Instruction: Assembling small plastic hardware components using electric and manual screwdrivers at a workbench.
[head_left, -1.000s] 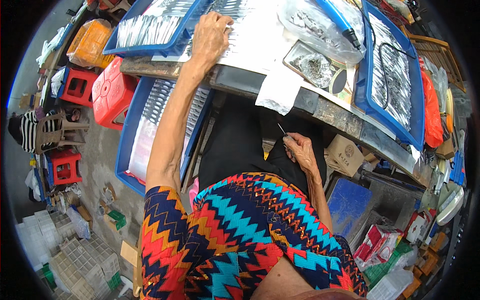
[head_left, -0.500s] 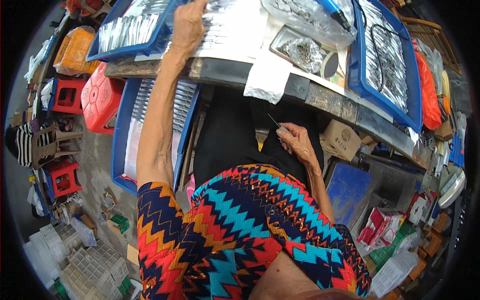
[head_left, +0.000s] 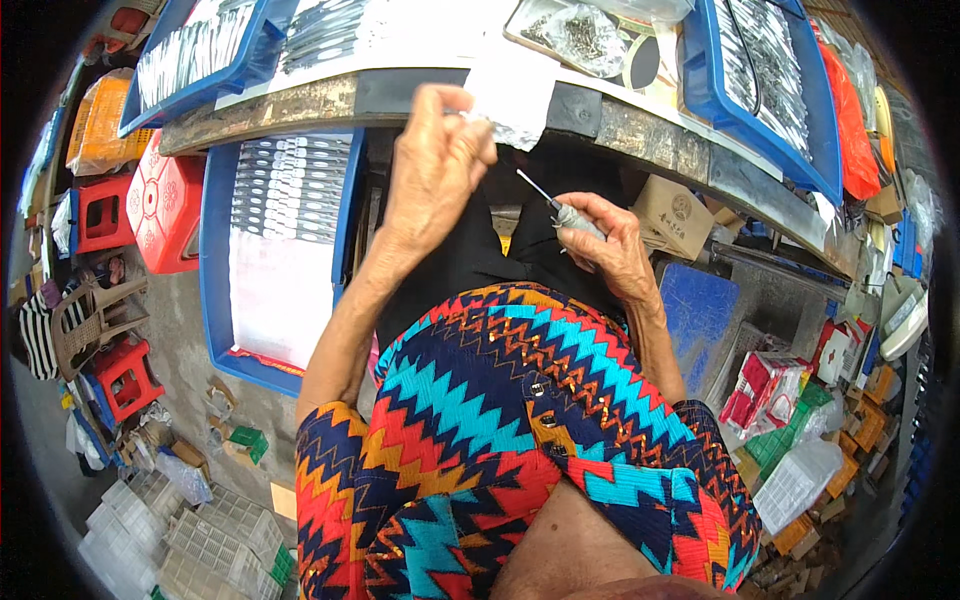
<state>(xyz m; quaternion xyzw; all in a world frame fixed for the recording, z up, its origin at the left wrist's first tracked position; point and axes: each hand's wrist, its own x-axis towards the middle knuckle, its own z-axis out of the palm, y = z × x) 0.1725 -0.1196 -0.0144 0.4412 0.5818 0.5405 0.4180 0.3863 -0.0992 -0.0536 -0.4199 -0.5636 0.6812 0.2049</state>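
Note:
My left hand (head_left: pixel 438 165) is raised in front of the table edge, beside a hanging white sheet (head_left: pixel 512 95). Its fingers are curled together, and what they hold, if anything, cannot be made out. Over my lap, my right hand (head_left: pixel 615 245) grips a thin-shafted tool (head_left: pixel 580 222) with a grey wrapped handle. The bare shaft points up and left, toward the left hand but apart from it. Rows of slender metal pieces (head_left: pixel 325 45) lie on the tabletop behind the left hand.
Blue trays of slender metal pieces stand on the table at left (head_left: pixel 262 60) and right (head_left: pixel 700 110). Another blue tray (head_left: pixel 215 290) sits lower left, near a red stool (head_left: pixel 165 215). A shallow tray of small parts (head_left: pixel 575 35) lies on the table. A cardboard box (head_left: pixel 668 215) is underneath.
My left hand has come back from the metal pieces on the table to in front of its edge, fingers curled. The right hand, still gripping the tool, has risen slightly and turned.

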